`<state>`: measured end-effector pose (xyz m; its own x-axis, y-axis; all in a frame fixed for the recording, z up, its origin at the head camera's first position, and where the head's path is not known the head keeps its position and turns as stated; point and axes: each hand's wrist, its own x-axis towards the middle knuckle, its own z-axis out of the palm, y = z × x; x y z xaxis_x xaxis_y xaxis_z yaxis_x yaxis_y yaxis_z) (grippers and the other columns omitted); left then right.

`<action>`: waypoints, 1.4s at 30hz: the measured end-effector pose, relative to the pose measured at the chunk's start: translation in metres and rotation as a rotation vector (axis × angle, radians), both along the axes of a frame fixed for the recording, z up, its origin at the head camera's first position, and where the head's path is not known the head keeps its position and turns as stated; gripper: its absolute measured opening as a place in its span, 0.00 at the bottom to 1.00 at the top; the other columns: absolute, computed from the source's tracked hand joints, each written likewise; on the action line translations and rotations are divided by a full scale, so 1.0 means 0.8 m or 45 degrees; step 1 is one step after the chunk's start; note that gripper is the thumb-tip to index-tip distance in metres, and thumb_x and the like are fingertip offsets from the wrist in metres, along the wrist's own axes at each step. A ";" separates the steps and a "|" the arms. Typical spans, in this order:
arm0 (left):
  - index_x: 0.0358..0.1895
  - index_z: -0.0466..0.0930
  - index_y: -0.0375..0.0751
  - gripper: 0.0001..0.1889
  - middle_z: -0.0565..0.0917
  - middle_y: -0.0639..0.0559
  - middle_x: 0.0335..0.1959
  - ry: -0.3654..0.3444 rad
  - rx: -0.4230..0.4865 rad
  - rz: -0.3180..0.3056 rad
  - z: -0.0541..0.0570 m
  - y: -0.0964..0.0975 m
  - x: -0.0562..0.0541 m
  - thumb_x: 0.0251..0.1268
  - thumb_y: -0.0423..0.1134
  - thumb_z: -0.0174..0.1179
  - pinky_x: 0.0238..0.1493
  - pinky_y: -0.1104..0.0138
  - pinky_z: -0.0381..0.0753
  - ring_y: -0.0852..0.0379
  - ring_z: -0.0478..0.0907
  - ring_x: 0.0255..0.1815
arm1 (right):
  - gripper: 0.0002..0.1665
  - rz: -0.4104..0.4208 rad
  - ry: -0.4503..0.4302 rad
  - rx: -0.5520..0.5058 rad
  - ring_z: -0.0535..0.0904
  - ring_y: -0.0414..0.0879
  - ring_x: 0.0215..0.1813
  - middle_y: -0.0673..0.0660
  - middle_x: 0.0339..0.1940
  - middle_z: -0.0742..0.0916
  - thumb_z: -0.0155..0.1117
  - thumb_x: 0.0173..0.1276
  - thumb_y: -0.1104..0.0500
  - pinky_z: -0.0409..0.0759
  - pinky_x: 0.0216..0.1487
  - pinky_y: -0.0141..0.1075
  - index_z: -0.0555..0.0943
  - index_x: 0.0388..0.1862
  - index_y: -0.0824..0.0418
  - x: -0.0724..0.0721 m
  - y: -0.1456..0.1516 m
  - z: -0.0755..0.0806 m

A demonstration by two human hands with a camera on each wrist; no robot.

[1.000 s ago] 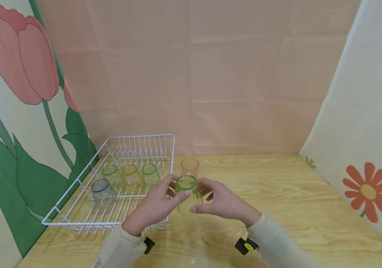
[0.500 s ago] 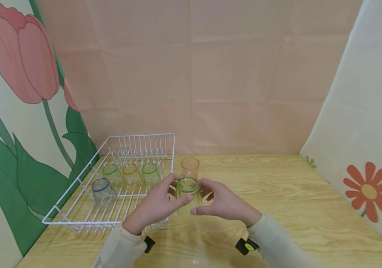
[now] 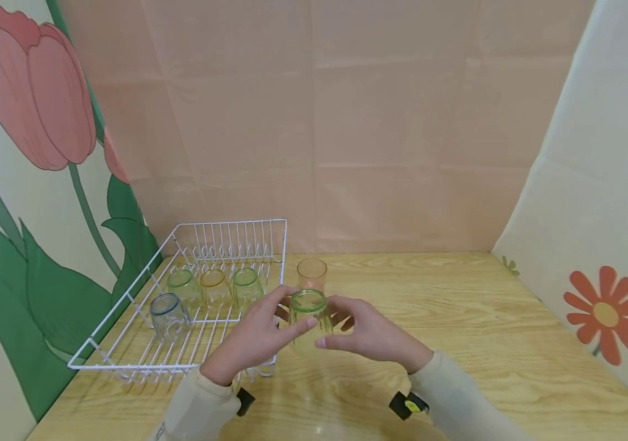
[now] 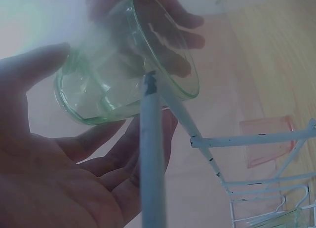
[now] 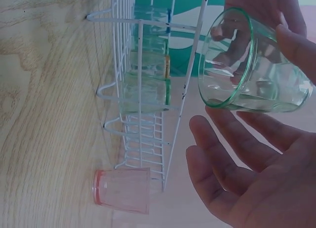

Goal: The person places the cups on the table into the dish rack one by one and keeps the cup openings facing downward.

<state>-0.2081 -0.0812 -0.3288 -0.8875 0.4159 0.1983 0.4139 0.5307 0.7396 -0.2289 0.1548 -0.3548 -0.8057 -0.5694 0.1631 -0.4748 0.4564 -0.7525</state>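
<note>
A clear green drinking glass point(image 3: 310, 331) is held mouth down between both hands, above the table in front of the wire rack. My left hand point(image 3: 261, 331) grips its left side, thumb across the front. My right hand point(image 3: 366, 327) holds the other side, its thumb low on the glass and its fingers behind. In the right wrist view, the green glass point(image 5: 266, 85) has its wide rim towards the table, with right fingers point(image 5: 217, 144) loosely bent along it. The left wrist view shows the left thumb point(image 4: 39, 65) near the glass's base.
Left stands a white wire dish rack point(image 3: 181, 369), holding upturned glasses: a blue one point(image 3: 169, 321), an amber one point(image 3: 216, 294) and two green ones point(image 3: 247, 291). An upright pink glass point(image 3: 312, 277) stands on the wooden table point(image 3: 446, 331) beyond the hands.
The green glass and both hands have shifted very slightly to the right. Both hands stay on the glass; the rack and the other glasses have not moved.
</note>
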 end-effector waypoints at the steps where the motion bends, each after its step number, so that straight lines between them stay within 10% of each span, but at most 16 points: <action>1: 0.63 0.73 0.51 0.27 0.82 0.51 0.50 0.002 0.005 -0.002 0.000 0.000 0.000 0.67 0.59 0.62 0.39 0.60 0.81 0.53 0.80 0.48 | 0.31 0.000 -0.005 -0.001 0.78 0.47 0.53 0.49 0.56 0.83 0.70 0.67 0.45 0.77 0.54 0.52 0.76 0.65 0.53 0.000 0.000 0.000; 9: 0.63 0.73 0.50 0.28 0.81 0.53 0.49 0.018 0.036 0.020 0.000 -0.005 0.000 0.66 0.60 0.63 0.40 0.60 0.81 0.52 0.79 0.49 | 0.28 0.006 -0.006 -0.010 0.79 0.47 0.52 0.51 0.56 0.84 0.69 0.68 0.47 0.77 0.53 0.49 0.77 0.64 0.53 -0.002 0.003 0.001; 21: 0.67 0.69 0.43 0.36 0.78 0.44 0.58 0.039 -0.040 0.345 0.031 -0.049 -0.002 0.61 0.59 0.67 0.36 0.63 0.78 0.50 0.77 0.51 | 0.24 -0.035 -0.011 -0.025 0.82 0.46 0.50 0.51 0.52 0.86 0.68 0.70 0.48 0.80 0.52 0.46 0.79 0.61 0.53 -0.001 0.011 -0.001; 30: 0.61 0.67 0.34 0.34 0.79 0.38 0.51 0.067 -0.262 0.451 0.056 -0.105 -0.026 0.63 0.56 0.64 0.34 0.61 0.76 0.48 0.78 0.42 | 0.21 -0.044 -0.001 -0.018 0.82 0.46 0.50 0.52 0.52 0.86 0.66 0.72 0.49 0.79 0.52 0.44 0.79 0.60 0.56 -0.003 0.013 0.000; 36: 0.49 0.69 0.30 0.29 0.76 0.44 0.31 0.041 -0.389 0.482 0.050 -0.135 -0.052 0.60 0.53 0.64 0.28 0.62 0.72 0.51 0.73 0.26 | 0.21 -0.053 -0.014 -0.033 0.81 0.47 0.50 0.51 0.52 0.85 0.65 0.72 0.49 0.79 0.52 0.46 0.79 0.59 0.55 -0.003 0.016 0.001; 42: 0.50 0.69 0.22 0.33 0.78 0.33 0.40 -0.011 -0.546 0.407 0.040 -0.157 -0.066 0.60 0.52 0.66 0.31 0.58 0.77 0.47 0.76 0.30 | 0.20 -0.038 -0.013 -0.041 0.82 0.47 0.49 0.51 0.51 0.86 0.64 0.72 0.50 0.79 0.50 0.44 0.80 0.59 0.55 -0.005 0.013 -0.002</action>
